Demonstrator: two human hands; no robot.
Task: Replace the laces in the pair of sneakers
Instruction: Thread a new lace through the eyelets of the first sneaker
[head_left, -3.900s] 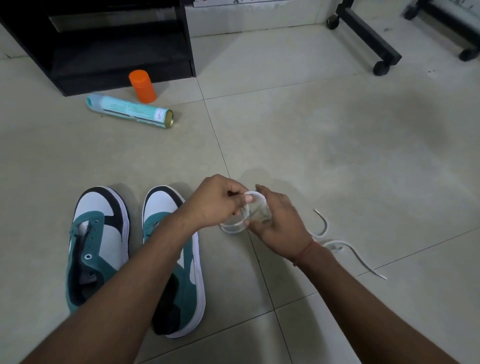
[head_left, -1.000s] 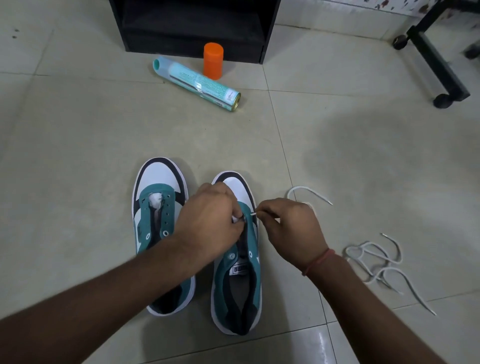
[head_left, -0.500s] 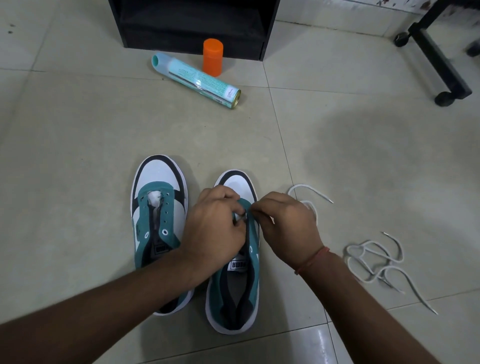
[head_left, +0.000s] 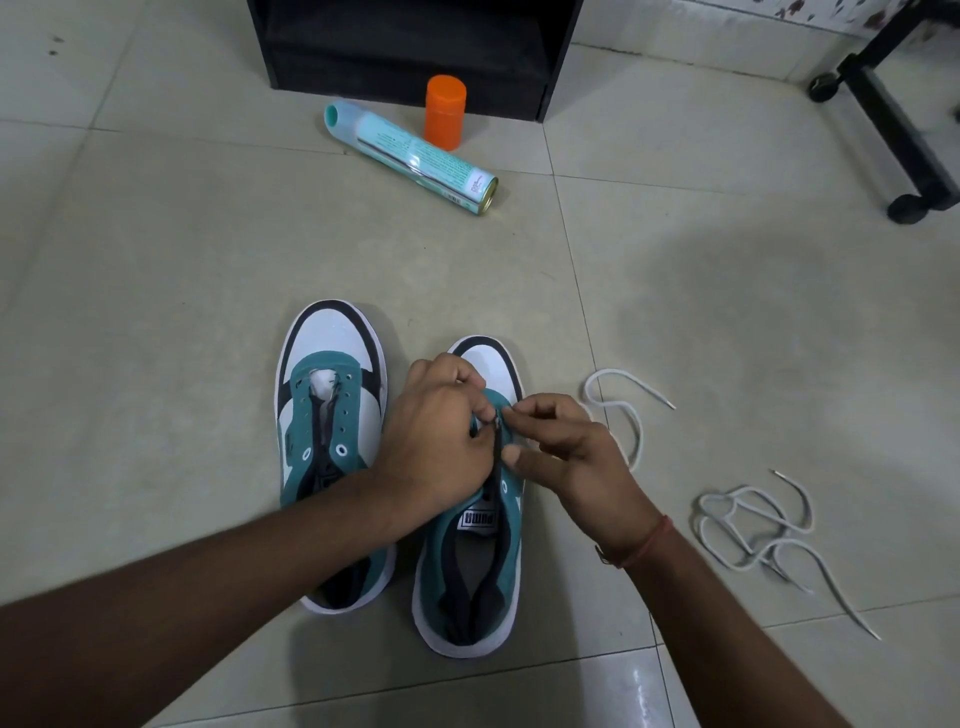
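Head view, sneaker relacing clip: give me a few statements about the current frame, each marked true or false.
1. Both hands (left, right) work at the front eyelets of the right-hand sneaker. True.
2. The left-hand sneaker is fully laced. False: its eyelets are empty.
3. A loose white lace lies on the floor right of the sneakers. True.
4. The spray can stands upright. False: it lies on its side.
5. The orange cap stands upright near the black cabinet. True.
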